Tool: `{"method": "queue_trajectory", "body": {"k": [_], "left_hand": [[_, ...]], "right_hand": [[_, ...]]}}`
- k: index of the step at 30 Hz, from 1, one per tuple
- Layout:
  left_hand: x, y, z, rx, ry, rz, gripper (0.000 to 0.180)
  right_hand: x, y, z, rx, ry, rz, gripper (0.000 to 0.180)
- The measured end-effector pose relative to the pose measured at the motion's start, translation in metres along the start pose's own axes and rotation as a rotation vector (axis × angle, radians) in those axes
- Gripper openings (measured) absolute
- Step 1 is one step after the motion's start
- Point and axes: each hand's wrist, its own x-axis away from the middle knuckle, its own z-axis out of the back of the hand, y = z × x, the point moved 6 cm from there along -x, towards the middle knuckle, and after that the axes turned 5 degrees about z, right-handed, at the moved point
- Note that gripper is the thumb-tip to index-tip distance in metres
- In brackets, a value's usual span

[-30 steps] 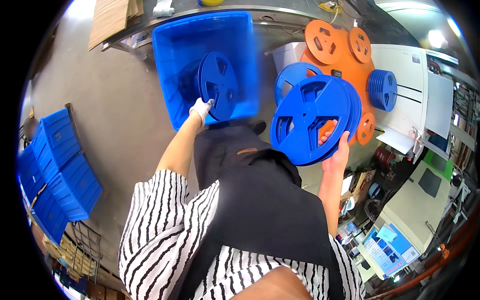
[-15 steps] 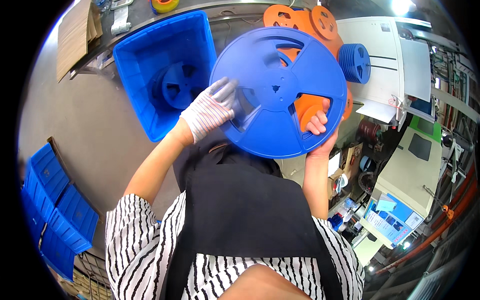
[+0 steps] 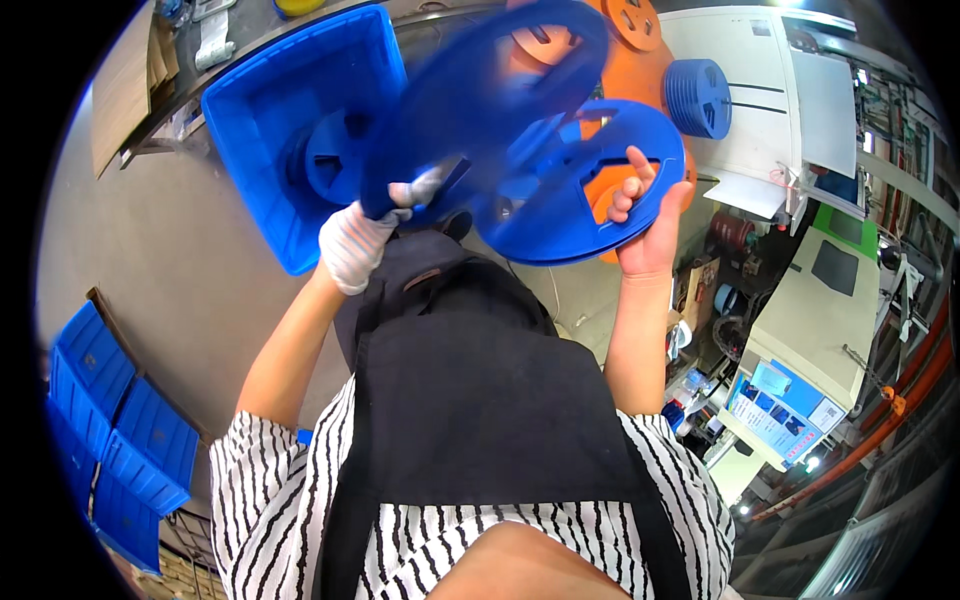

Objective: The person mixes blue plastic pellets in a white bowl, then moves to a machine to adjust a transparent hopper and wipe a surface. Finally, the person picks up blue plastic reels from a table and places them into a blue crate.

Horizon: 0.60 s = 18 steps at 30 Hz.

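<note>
Gripping blurred blue reel (image 3: 470, 110): gloved left hand (image 3: 355, 240). Bare right hand (image 3: 645, 225) clamped on second blue reel (image 3: 575, 190), above blue bin (image 3: 265, 110).

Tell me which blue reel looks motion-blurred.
The blue reel held by the gloved left hand; the one in the bare right hand and the one in the bin look sharp.
</note>
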Motion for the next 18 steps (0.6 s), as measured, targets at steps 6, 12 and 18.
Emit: {"method": "queue_trajectory", "body": {"k": [6,12,18], "left_hand": [[0.02,-0.031,-0.012,1.542,-0.286,0.605,0.011],[0.039,-0.054,-0.018,1.709,-0.162,0.482,0.017],[0.052,-0.074,-0.028,1.874,-0.195,0.696,0.017]], "right_hand": [[0.018,0.017,0.028,0.453,0.267,-0.06,0.038],[0.025,0.002,0.033,0.621,0.422,-0.012,0.028],[0.025,0.001,0.026,0.366,0.232,0.055,0.022]]}}
